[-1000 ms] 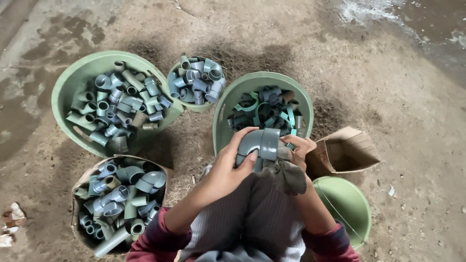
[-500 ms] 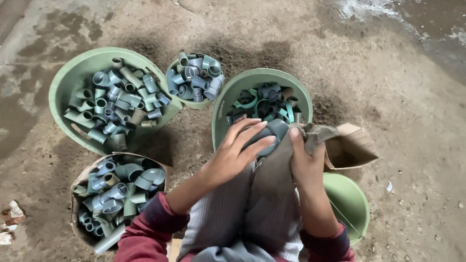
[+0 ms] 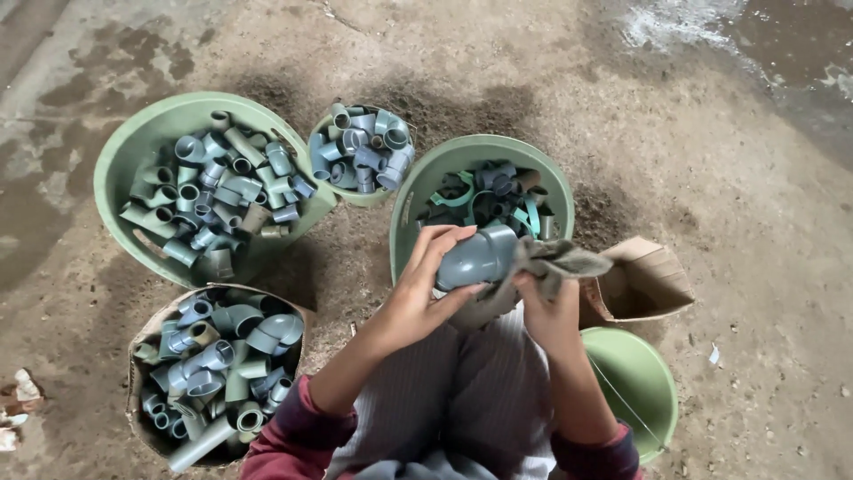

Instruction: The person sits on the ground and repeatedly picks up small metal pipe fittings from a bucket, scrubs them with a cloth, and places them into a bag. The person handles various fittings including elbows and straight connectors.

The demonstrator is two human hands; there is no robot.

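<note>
My left hand (image 3: 425, 289) grips a grey plastic pipe elbow (image 3: 476, 254) over my lap. My right hand (image 3: 548, 313) holds a dirty grey-brown rag (image 3: 553, 260) pressed against the right end of the elbow. Both hands hover just in front of a green basin (image 3: 410, 213) that holds grey fittings and green strips.
A large green basin (image 3: 120, 151) and a small green bucket (image 3: 360, 196) of grey pipe fittings stand at the back left. A cardboard box (image 3: 151, 324) of fittings sits at my left. An open cardboard box (image 3: 647, 283) and an empty green bucket (image 3: 635, 382) are at my right, on dirt floor.
The elbow has been turned in my left hand, and the rag has shifted from over its top to its right end. The view has drifted slightly.
</note>
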